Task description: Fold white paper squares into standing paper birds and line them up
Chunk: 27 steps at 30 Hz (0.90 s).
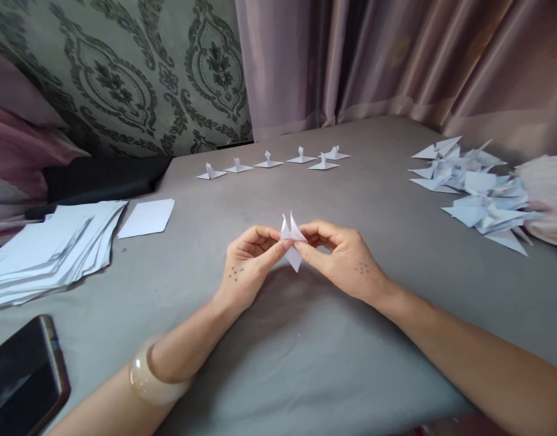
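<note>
Since it seems flimsy, the folded paper (293, 257) is pinched by left hand (249, 261) and right hand (344, 257), mid-frame. Sheets (51, 248) lie frame-left, seemingly handy.

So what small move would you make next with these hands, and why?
Probably slide both thumbs gently outward across the folded paper to firm its fold: the left hand and right hand already pinch it from either side, thumbs close together above its downward-pointing flap, with two slim points standing up behind.
</note>
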### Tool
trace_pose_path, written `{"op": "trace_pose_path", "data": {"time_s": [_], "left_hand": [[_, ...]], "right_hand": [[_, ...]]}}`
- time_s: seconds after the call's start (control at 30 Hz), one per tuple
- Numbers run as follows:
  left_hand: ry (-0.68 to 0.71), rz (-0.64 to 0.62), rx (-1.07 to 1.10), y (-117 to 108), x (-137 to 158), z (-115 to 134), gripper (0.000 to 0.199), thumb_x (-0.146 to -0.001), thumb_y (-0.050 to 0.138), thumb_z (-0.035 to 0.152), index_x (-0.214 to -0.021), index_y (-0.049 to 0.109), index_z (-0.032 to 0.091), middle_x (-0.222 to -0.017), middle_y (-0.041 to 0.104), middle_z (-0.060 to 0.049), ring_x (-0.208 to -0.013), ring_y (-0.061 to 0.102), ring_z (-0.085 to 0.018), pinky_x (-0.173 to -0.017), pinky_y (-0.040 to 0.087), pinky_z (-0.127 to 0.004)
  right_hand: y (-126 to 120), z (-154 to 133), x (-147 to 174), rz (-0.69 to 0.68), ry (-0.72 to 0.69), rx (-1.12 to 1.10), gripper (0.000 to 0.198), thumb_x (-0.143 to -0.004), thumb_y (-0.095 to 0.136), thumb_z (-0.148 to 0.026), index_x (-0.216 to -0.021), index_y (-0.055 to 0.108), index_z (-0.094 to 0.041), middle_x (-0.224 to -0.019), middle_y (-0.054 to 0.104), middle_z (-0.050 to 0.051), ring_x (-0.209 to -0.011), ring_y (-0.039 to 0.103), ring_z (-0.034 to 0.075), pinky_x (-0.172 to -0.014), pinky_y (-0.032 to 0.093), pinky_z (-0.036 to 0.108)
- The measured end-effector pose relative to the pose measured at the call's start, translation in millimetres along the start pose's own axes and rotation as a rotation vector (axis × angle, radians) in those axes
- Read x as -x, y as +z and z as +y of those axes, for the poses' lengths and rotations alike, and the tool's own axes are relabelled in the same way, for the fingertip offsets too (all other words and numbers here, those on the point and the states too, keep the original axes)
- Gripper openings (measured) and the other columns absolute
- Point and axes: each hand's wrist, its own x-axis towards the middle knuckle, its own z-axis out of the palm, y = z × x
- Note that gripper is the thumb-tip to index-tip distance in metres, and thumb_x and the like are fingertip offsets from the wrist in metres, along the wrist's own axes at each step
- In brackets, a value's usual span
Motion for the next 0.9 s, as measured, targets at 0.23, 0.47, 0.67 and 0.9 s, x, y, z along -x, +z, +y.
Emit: {"op": "trace_pose_path", "data": {"time_s": [0.23, 0.47, 0.67, 0.9], "left_hand": [[-0.078, 0.024, 0.097, 2, -2, 5, 0.015, -0.070, 0.081, 0.019, -0.075, 0.067, 0.017, -0.078, 0.071, 0.000, -0.074, 0.064, -0.010, -0.077, 0.049, -0.024], [-0.095, -0.023, 0.131, 0, -3, 4, 0.016, -0.073, 0.079, 0.019, -0.079, 0.064, 0.018, -0.081, 0.071, 0.001, -0.078, 0.065, -0.010, -0.078, 0.049, -0.023], [-0.077, -0.038, 0.144, 0, -3, 4, 0.020, -0.074, 0.077, 0.017, -0.084, 0.060, 0.019, -0.076, 0.070, 0.003, -0.076, 0.066, -0.010, -0.076, 0.049, -0.023], [-0.129, -0.058, 0.103, 4, -1, 4, 0.035, -0.070, 0.081, 0.018, -0.099, 0.061, 0.018, -0.093, 0.071, -0.002, -0.086, 0.067, -0.014, -0.081, 0.052, -0.027]], "right_hand": [[1, 0, -1, 0.011, 0.106, -0.140, 0.026, -0.075, 0.072, -0.043, -0.088, 0.069, -0.020, -0.084, 0.070, 0.002, -0.074, 0.064, 0.014, -0.068, 0.051, 0.028], [0, -4, -1, 0.046, 0.080, -0.119, 0.024, -0.072, 0.075, -0.043, -0.077, 0.066, -0.021, -0.072, 0.066, -0.002, -0.065, 0.057, 0.011, -0.062, 0.048, 0.025], [-3, -2, -2, 0.023, 0.118, -0.167, 0.023, -0.071, 0.075, -0.041, -0.075, 0.065, -0.020, -0.072, 0.065, -0.002, -0.066, 0.057, 0.011, -0.063, 0.047, 0.026], [-6, 10, -8, -0.006, 0.274, -0.385, 0.029, -0.070, 0.077, -0.043, -0.084, 0.068, -0.019, -0.088, 0.070, 0.002, -0.082, 0.063, 0.014, -0.081, 0.050, 0.031]]}}
